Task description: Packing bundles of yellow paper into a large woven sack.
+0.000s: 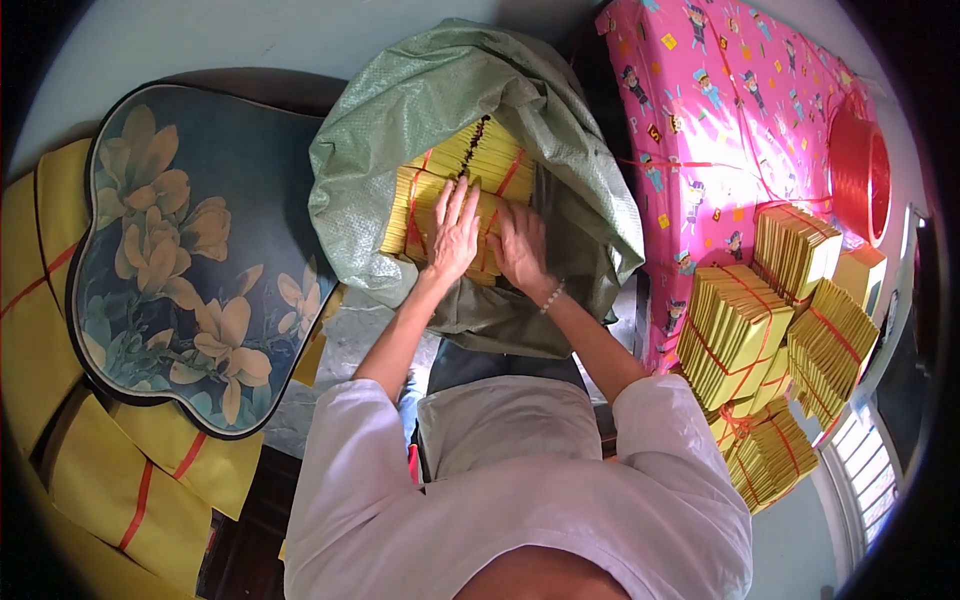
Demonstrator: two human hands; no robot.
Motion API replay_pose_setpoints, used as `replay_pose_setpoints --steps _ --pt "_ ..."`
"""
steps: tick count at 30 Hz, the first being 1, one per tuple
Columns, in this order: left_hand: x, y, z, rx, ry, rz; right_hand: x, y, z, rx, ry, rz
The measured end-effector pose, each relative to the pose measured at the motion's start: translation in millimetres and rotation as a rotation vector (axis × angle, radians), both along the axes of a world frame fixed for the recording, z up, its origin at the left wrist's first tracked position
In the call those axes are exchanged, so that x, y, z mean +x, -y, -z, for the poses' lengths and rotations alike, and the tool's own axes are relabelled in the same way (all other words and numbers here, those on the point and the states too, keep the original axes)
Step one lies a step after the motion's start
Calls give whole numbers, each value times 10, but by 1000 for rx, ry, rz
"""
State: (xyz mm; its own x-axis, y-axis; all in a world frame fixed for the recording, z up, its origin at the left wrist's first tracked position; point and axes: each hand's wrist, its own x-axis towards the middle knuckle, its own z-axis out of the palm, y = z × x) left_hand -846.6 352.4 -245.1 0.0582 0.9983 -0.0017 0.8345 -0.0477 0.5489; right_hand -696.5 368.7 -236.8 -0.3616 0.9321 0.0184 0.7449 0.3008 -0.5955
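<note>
A green woven sack (375,130) stands in front of me with its mouth spread wide. Inside lie stacked bundles of yellow paper (415,195), bound with red cord; a dark, jagged line runs between the stacks. My left hand (455,235) rests on top of the bundles, fingers stretched out and pointing away from me. Beside it on the right, my right hand (520,248) presses down on the near right part of the paper, its fingers extended and slightly apart. A beaded bracelet circles my right wrist. Neither hand grips anything visible. The sack's lower part is hidden.
To the left, a dark blue cushion with a flower print (270,180) lies over large yellow paper packs (90,470). On the right, a pink patterned box (660,110) stands near tied yellow bundles (735,320) and a red roll of cord (858,175).
</note>
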Motion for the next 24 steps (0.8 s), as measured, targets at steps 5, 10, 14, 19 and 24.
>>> replay_pose_setpoints --steps 5,10,14,19,24 --pt "106 -72 -34 -36 -33 189 128 3 16 -110 61 -23" --pt "-16 -14 -77 -92 -151 172 123 -13 -81 -149 -20 527" --pt "135 -166 -85 -56 -92 186 411 199 744 223 540 168" --pt "281 -222 -100 -85 -93 247 377 175 1738 -420 -416 935" --pt "271 -31 40 -41 -148 161 7 -36 1496 -654 -431 992"
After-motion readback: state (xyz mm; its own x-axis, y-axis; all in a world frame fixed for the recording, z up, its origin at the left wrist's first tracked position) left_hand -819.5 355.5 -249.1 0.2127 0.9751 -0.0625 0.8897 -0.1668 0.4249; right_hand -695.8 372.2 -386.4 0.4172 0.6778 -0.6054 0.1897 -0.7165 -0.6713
